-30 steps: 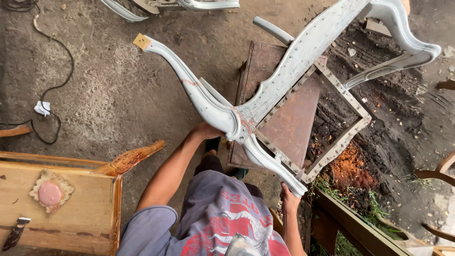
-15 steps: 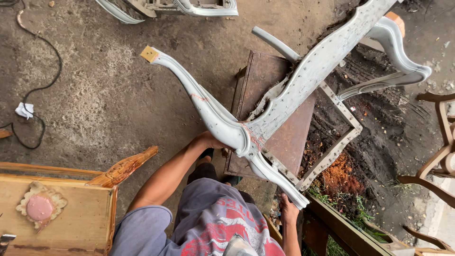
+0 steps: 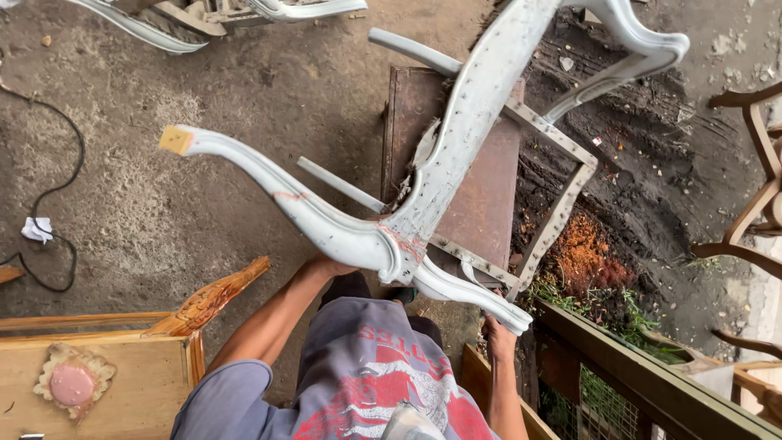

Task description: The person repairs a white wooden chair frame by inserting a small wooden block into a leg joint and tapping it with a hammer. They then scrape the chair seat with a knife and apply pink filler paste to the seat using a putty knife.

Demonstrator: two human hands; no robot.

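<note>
A white-primed carved chair frame (image 3: 456, 155) is held upside down in front of me, its curved legs pointing outward. One leg (image 3: 261, 175) ends in a bare wood tip at the left. My left hand (image 3: 326, 267) grips the frame from below at the thick leg joint. My right hand (image 3: 498, 330) holds the short lower leg near its end. The open seat frame (image 3: 562, 204) hangs over a rusty brown metal table (image 3: 476, 204).
A wooden cabinet with a carved orange leg (image 3: 208, 301) and a pink disc (image 3: 72, 385) stands at lower left. A black cable (image 3: 69, 171) lies on the dirt floor. Brown chair frames (image 3: 749, 195) stand at right. More white frames (image 3: 204, 16) lie at top. A green-framed mesh rail (image 3: 652, 383) runs at lower right.
The chair frame has swung: the long leg tip dropped lower and leftward in view, and the frame's far end rose toward the top. Both hands keep their hold.
</note>
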